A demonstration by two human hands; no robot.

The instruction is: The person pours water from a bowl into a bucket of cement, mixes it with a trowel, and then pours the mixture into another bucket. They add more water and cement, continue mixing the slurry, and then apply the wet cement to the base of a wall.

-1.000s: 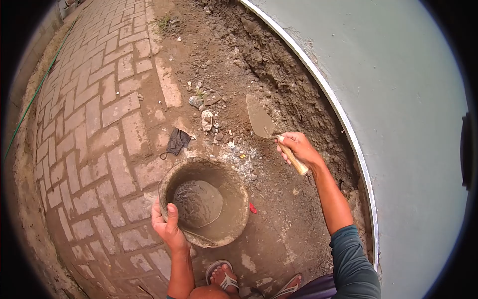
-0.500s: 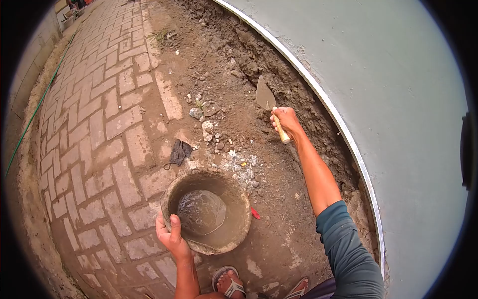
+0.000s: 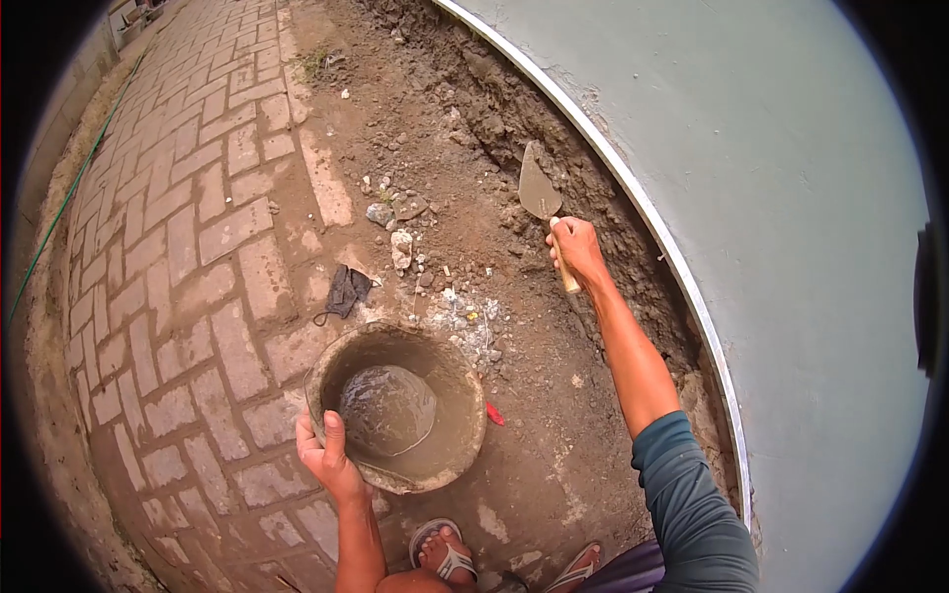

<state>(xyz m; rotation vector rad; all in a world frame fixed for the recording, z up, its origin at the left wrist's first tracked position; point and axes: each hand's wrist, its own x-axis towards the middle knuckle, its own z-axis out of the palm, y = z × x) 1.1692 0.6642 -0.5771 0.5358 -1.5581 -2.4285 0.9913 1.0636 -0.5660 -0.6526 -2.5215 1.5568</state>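
My left hand (image 3: 331, 460) is closed on the rim of a round, mortar-stained bucket (image 3: 460, 415), thumb over the inside edge. Wet grey cement mix (image 3: 388, 410) lies in the bottom of it. My right hand (image 3: 576, 247) grips the wooden handle of a pointed trowel (image 3: 539, 188), its blade aimed away from me. The blade is over the rough soil strip (image 3: 504, 99) along the wall's foot, with a thin grey film on its face.
A smooth grey wall (image 3: 751, 198) with a pale bottom edge curves along the right. Brick paving (image 3: 188, 287) covers the left side. A dark cloth face mask (image 3: 346, 291), stones (image 3: 400, 249) and a red scrap (image 3: 495, 413) lie on the dirt. Sandalled feet (image 3: 445, 553) stand below the bucket.
The view has shifted slightly, so the bucket and ground sit a little further left. My right hand with the trowel has moved slightly right. Both grips stay the same.
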